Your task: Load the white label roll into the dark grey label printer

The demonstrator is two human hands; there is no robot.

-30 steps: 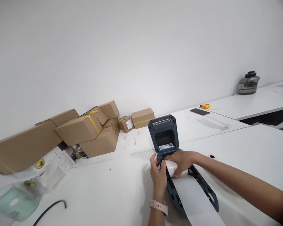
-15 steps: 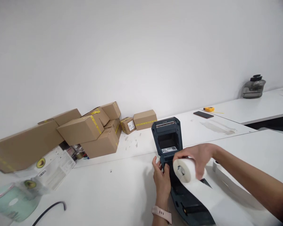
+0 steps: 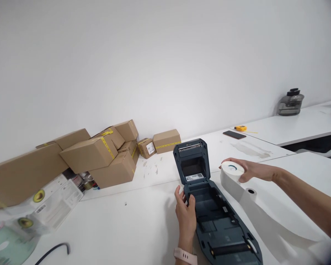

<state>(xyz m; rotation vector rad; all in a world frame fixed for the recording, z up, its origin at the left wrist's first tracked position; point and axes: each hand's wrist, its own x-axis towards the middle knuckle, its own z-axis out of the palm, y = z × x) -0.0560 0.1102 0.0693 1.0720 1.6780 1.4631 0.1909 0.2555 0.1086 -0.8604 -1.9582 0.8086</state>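
Paper label roll, white, at right of the scene, just beyond the right edge of the open label printer; its round end faces up, a blue-green arc of print or lining showing at the core. Right hand grips it, fingers on the far side, thumb on the near; whether it touches the tabletop, cannot tell. A paper strip runs from it toward the near right, past a smaller roll with a dark core. Label printer, dark blue-grey, lies left of these, lid raised at the far end. Left hand closed over its left rim, thumb inside, fingers outside; pink watch strap at the wrist. White printed sticker inside the lid, code square at its right, text too small to read. Far right: phone, yellow tape measure, smoky jug. Far left: stacked cartons, yellow-taped; beside them a small carton bearing a white label, illegible. Near left: avocado-printed packaging with a barcode label, lettering unreadable.
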